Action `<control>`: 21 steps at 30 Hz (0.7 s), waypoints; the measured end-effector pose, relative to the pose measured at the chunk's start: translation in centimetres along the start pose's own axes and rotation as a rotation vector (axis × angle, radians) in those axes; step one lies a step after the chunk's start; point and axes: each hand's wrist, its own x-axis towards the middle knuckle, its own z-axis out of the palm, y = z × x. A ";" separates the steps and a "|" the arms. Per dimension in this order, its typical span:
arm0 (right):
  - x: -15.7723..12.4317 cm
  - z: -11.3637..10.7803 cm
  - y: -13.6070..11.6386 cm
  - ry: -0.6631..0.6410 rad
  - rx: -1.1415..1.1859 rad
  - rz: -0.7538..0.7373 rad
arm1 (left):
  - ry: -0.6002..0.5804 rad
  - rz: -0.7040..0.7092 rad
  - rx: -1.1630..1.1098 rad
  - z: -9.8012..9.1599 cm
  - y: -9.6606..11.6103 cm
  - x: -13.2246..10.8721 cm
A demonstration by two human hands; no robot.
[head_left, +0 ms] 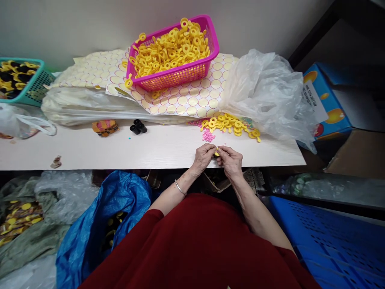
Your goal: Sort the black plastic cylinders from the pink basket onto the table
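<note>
Above the front edge of the white table, my left hand (204, 156) and my right hand (231, 161) meet with fingers pinched together. Between their fingertips is a small yellow and black plastic piece (216, 153), mostly covered by the fingers. Just beyond the hands lies a little heap of pink pellets (208, 135). Behind it are loose yellow ring-shaped plastic pieces (224, 122) with short tabs. Several black plastic cylinders (138, 127) are grouped farther left on the table.
A pink basket (177, 78) full of yellow ring pieces rests on sheets of round stickers (192, 102). Right of it is a crumpled clear plastic bag (264, 88). A teal basket (37, 86) stands far left. Below the table are a blue sack (81, 228) and a blue crate (331, 241).
</note>
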 end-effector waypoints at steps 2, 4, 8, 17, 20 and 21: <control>0.0 0.2 -0.1 0.019 0.036 0.033 | 0.034 -0.027 0.004 0.3 0.0 0.0; 0.0 0.4 -0.2 0.029 0.070 0.070 | 0.060 -0.049 -0.010 0.5 0.0 -0.1; -0.1 0.7 -0.3 0.019 0.120 0.143 | 0.089 -0.043 0.013 0.6 0.2 -0.3; 0.1 0.2 -0.3 -0.006 0.158 0.271 | 0.148 -0.113 0.009 1.4 0.2 -0.4; 0.6 0.1 -0.3 -0.024 0.158 0.304 | 0.130 -0.137 0.020 1.3 0.2 -0.1; 0.6 0.2 -0.3 -0.026 0.159 0.306 | 0.115 -0.149 0.019 1.2 0.3 0.0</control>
